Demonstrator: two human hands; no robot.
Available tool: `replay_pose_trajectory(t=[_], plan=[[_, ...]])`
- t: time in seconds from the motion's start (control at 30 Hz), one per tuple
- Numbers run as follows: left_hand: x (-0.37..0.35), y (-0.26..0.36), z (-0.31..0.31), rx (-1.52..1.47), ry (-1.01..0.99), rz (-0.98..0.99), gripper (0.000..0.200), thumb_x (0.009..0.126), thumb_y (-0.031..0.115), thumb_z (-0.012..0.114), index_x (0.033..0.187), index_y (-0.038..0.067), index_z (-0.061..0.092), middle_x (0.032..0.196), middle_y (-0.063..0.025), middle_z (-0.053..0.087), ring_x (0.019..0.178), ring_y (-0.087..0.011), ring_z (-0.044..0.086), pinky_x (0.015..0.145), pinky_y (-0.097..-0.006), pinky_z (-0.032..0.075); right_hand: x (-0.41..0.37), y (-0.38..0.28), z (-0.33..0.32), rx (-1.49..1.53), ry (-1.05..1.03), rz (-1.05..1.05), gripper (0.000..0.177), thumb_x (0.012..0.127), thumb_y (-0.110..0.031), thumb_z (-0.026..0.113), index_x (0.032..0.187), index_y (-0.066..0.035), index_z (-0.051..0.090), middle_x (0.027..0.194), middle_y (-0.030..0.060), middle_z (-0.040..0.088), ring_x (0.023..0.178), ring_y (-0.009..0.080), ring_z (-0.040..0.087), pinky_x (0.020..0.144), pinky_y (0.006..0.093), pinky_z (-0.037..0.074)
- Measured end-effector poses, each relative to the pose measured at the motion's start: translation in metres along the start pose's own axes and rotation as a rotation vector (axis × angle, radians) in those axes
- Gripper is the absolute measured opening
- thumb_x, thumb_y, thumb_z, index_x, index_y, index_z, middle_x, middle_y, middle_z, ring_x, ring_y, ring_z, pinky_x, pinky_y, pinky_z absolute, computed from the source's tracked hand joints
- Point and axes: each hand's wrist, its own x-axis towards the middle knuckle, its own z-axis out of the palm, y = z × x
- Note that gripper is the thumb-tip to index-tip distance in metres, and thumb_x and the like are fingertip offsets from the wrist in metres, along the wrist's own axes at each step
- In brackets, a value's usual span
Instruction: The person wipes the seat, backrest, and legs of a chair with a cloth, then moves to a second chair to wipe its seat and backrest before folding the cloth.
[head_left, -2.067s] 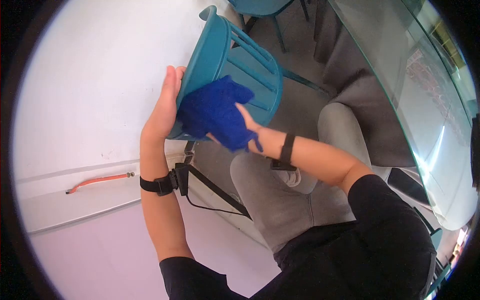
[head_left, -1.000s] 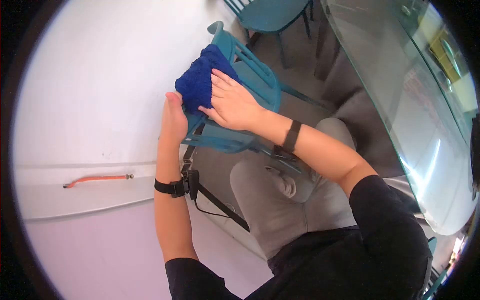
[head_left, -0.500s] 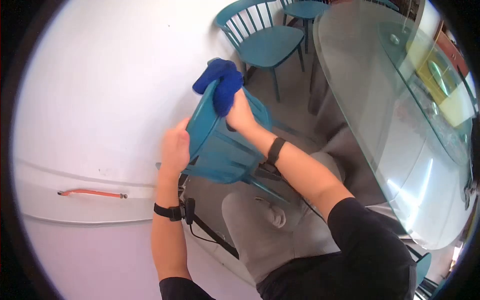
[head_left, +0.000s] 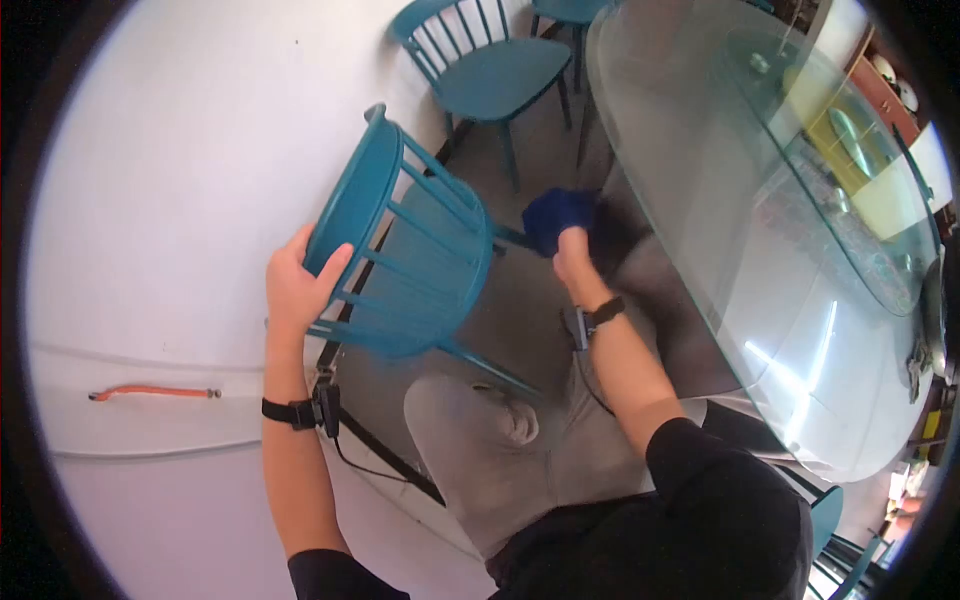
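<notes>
A teal wooden chair [head_left: 420, 265] with a spindle back stands in front of me beside the white wall. My left hand [head_left: 300, 285] grips the curved top rail of its back at the lower left end. My right hand [head_left: 572, 250] is closed around a blue cloth [head_left: 555, 218] and holds it to the right of the chair, over one front leg near the seat's far edge. Black bands sit on both wrists.
A large glass-topped table [head_left: 760, 200] fills the right side, close to my right arm. A second teal chair [head_left: 490, 70] stands farther back by the wall. An orange cable [head_left: 150, 392] runs along the white ledge at left. My grey-trousered knees are below the chair.
My right hand has taken the blue cloth off the top of the chair back and moved it right and down to the chair's far side. My left hand slid lower on the top rail.
</notes>
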Motion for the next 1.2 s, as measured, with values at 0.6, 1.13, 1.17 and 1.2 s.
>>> replay_pose_trajectory(t=[0.6, 1.13, 1.17, 1.2], plan=[[0.004, -0.004, -0.002, 0.094, -0.014, -0.086, 0.031, 0.086, 0.019, 0.084, 0.104, -0.003, 0.072, 0.083, -0.0101, 0.075, 0.074, -0.0121, 0.067, 0.069, -0.0284, 0.053, 0.002, 0.071, -0.032, -1.197, -0.318, -0.137, 0.03, 0.084, -0.018, 0.073, 0.105, 0.002, 0.066, 0.109, 0.0251, 0.065, 0.109, 0.0358, 0.061, 0.095, 0.0438, 0.047], [-0.013, -0.005, -0.004, 0.162, 0.053, -0.136, 0.026, 0.09, 0.022, 0.082, 0.099, 0.0, 0.071, 0.076, -0.0077, 0.071, 0.068, -0.0114, 0.061, 0.067, -0.0275, 0.049, -0.03, 0.109, -0.054, -1.943, -0.228, -0.2, 0.028, 0.08, -0.009, 0.072, 0.104, 0.004, 0.066, 0.114, 0.0245, 0.064, 0.118, 0.0416, 0.055, 0.106, 0.0484, 0.037], [-0.015, -0.006, -0.004, 0.146, 0.056, -0.133, 0.027, 0.09, 0.022, 0.082, 0.099, -0.001, 0.071, 0.076, -0.0075, 0.07, 0.068, -0.0113, 0.06, 0.067, -0.0273, 0.049, -0.039, 0.118, -0.061, -2.048, -0.086, -0.16, 0.024, 0.085, -0.012, 0.07, 0.103, 0.004, 0.067, 0.115, 0.0247, 0.064, 0.119, 0.0419, 0.055, 0.106, 0.0497, 0.038], [-0.015, -0.007, -0.004, 0.144, 0.048, -0.133, 0.027, 0.09, 0.022, 0.082, 0.099, -0.001, 0.071, 0.076, -0.0075, 0.07, 0.068, -0.0113, 0.06, 0.067, -0.0273, 0.049, -0.046, 0.13, -0.076, -2.049, -0.081, -0.151, 0.024, 0.085, -0.012, 0.07, 0.103, 0.004, 0.067, 0.115, 0.0247, 0.064, 0.119, 0.0419, 0.055, 0.106, 0.0497, 0.038]])
